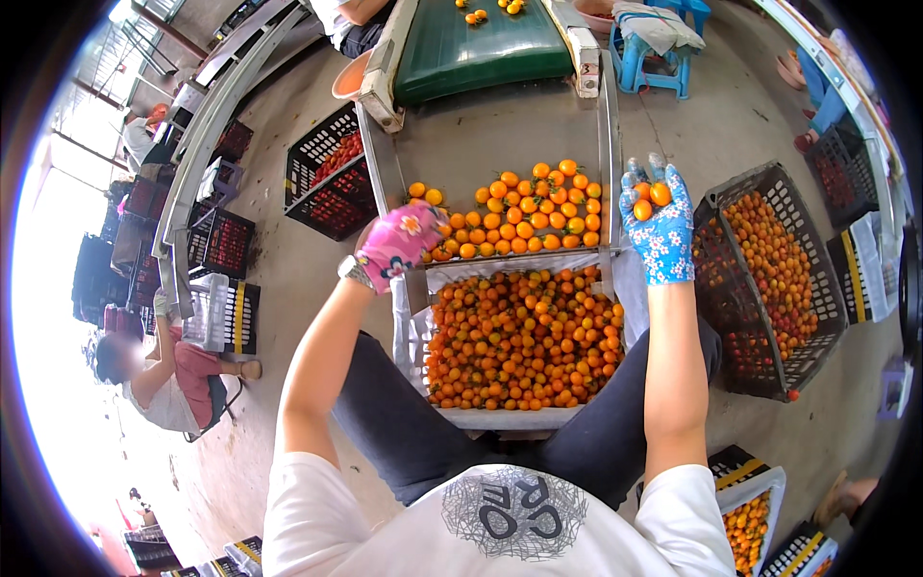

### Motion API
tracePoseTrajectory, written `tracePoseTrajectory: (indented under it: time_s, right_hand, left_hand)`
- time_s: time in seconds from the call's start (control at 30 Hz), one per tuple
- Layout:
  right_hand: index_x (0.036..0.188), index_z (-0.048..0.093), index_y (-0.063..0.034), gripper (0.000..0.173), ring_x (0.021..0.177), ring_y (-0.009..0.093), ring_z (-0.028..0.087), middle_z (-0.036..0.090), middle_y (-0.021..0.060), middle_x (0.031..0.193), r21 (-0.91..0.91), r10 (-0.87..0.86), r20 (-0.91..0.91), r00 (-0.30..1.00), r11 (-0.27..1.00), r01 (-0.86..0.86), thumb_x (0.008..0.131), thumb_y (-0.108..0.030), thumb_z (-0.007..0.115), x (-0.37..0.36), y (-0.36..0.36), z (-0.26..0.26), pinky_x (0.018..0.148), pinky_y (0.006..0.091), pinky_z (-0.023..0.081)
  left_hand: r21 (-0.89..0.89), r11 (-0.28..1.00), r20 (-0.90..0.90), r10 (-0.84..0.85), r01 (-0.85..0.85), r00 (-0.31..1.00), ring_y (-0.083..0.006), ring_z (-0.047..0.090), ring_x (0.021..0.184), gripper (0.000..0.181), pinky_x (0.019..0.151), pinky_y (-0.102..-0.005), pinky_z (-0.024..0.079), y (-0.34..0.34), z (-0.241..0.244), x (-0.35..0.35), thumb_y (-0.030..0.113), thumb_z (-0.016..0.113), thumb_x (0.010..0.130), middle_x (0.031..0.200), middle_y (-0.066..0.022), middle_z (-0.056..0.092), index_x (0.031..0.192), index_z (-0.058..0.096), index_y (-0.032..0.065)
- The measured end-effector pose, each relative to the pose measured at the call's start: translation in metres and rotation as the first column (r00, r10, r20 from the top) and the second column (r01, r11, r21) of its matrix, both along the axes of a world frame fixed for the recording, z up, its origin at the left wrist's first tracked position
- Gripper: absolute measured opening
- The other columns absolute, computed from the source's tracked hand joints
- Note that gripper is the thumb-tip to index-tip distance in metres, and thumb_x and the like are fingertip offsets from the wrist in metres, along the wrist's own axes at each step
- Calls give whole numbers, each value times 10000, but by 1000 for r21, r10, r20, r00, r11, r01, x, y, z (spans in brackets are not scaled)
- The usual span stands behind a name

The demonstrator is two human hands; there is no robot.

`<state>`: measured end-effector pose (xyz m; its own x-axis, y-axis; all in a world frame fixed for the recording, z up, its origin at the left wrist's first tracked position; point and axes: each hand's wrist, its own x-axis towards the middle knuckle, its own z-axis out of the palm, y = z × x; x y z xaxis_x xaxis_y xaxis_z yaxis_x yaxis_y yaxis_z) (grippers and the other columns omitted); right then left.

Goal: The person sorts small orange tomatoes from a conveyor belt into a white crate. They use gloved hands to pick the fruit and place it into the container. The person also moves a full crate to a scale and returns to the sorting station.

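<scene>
My left hand point(405, 241), in a pink flowered glove, is at the left side of a metal chute tray point(461, 133), back upward. Its fingers are blurred beside the orange cherry tomatoes point(524, 209) in the tray, and whether they grip one is hidden. Palm up beyond the tray's right wall, my right hand point(659, 223) wears a blue flowered glove and holds a few cherry tomatoes point(650, 196) on its fingers. Below the tray, between my knees, a white-lined crate point(413, 353) is filled with orange cherry tomatoes point(526, 339).
A green conveyor belt point(483, 54) with several tomatoes ends above the tray. Black crates of tomatoes stand left point(306, 155) and right point(822, 317). At the back right is a blue stool point(652, 65). A seated person point(169, 375) is at far left.
</scene>
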<state>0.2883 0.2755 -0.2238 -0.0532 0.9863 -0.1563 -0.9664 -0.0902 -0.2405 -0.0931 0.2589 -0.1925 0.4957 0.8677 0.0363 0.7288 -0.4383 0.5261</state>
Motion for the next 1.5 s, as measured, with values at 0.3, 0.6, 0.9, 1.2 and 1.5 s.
tracePoseTrajectory:
  time_s: [0.3, 0.6, 0.9, 1.2, 1.5]
  right_hand:
    - [1024, 544, -140, 214, 863, 266, 559, 556, 89, 948, -215, -103, 96, 990, 969, 121, 862, -274, 585, 2, 1, -4, 734, 401, 488]
    - [1266, 308, -23, 586, 1211, 352, 365, 339, 193, 1292, -67, -510, -390, 766, 846, 529, 887, -453, 430, 154, 14, -13, 1013, 557, 312]
    - [1309, 372, -164, 422, 1087, 317, 490, 405, 113, 1295, -196, -535, 55, 843, 822, 535, 922, -297, 479, 112, 26, -23, 950, 473, 410]
    - [1265, 486, -117, 406, 898, 169, 591, 566, 73, 1168, 137, -354, 647, 676, 925, 354, 885, -236, 561, -5, 7, -5, 758, 293, 491]
    - [1281, 443, 23, 428, 1185, 199, 446, 461, 126, 1307, 269, -324, 923, 209, 930, 250, 872, -85, 515, -46, 3, -12, 1015, 298, 333]
  left_hand:
    - [15, 999, -383, 44, -41, 923, -331, 552, 948, 309, 826, -396, 442, -26, -21, 46, 290, 492, 911, 1018, -155, 540, 1111, 525, 57]
    - [-127, 979, -77, 152, -161, 985, -233, 609, 832, 220, 738, -330, 477, 27, 5, 54, 209, 541, 893, 881, -134, 617, 1002, 577, 21]
    - [309, 915, 26, 267, -261, 963, -292, 596, 899, 391, 755, -356, 489, 51, 1, 35, 34, 531, 788, 1106, -128, 557, 1176, 504, 72]
    - [364, 925, -343, 22, 111, 939, -302, 403, 1206, 579, 995, -408, 351, -89, -29, 93, 224, 664, 737, 1279, -119, 422, 1270, 453, 143]
    - [382, 923, -426, 124, 54, 896, -309, 269, 1311, 767, 1055, -468, 250, -97, -50, 47, 199, 650, 697, 1415, -121, 284, 1369, 316, 44]
